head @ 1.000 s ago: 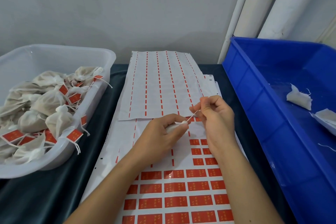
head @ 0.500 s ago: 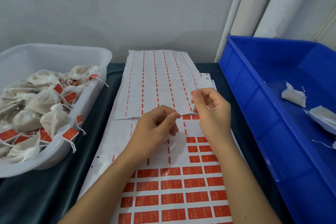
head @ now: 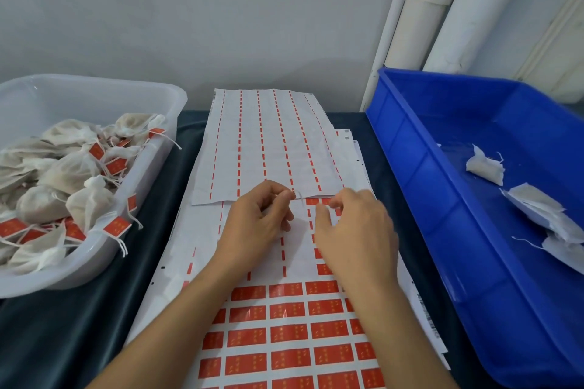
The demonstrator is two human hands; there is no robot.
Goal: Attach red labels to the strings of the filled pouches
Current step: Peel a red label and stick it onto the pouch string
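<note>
While the left hand (head: 259,224) pinches a string (head: 299,197), the right hand (head: 350,230), fingers curled, picks at a label (head: 313,201); it could tear or self-stick.

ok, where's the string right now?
Head view, centre: the string hangs from the left hand pinch, over the label sheet, just left of the right hand.

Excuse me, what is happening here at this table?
A person is putting red labels on pouch strings. The left hand pinches a thin white string, while the right hand reaches with its fingertips to the red rectangular stickers on the white label sheet. Cloth pouches already labelled fill the clear plastic tub on the left. The blue plastic crate on the right holds a few white pouches without labels.
</note>
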